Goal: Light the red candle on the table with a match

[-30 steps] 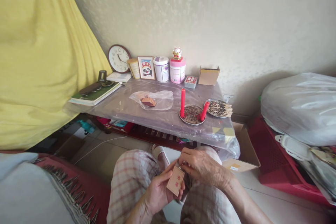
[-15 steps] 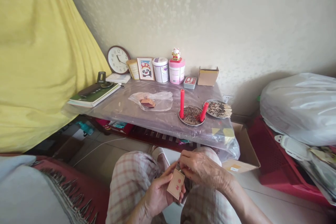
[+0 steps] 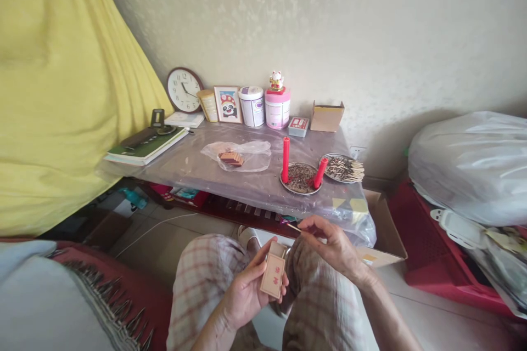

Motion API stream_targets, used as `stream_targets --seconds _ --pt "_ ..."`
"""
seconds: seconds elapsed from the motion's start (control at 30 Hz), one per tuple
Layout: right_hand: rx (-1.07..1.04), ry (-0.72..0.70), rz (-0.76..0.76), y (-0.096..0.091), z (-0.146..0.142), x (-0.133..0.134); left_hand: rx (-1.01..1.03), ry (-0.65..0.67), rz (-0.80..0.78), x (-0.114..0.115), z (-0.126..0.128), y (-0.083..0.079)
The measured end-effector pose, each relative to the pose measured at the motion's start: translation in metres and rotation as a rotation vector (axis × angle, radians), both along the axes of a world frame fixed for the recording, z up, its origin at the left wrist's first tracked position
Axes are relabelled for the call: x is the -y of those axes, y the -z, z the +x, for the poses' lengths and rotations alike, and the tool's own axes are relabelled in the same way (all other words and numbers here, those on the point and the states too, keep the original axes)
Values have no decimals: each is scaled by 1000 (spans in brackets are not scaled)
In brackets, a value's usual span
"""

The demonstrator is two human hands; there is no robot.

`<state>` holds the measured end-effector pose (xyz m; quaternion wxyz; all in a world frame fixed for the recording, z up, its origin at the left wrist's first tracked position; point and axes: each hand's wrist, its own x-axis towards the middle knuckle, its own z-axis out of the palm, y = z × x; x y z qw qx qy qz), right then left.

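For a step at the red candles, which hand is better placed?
Probably the right hand: it is nearer the red candles and pinches a matchstick, while the left hand holds the partly open matchbox.

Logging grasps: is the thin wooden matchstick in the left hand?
No, the right hand pinches the matchstick; the left holds a tan cardboard matchbox.

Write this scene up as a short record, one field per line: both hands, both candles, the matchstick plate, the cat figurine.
Left hand: holds a partly open matchbox
Right hand: pinches one matchstick
Tall candle: red, upright on a round plate
Short candle: red, tilted, same plate
Matchstick plate: heaped with sticks
Cat figurine: on a pink-lidded tub
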<state>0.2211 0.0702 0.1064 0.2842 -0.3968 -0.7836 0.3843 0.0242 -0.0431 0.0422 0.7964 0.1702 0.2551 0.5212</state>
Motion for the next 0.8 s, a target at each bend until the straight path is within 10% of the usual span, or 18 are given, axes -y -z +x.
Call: stream_targets --seconds 0.47,0.8 --pt "-228 139 -128 23 -16 36 152 -113 -53 -10 1 1" --pt "-261 -89 254 41 -46 59 336 -216 -47 -20 -3 3"
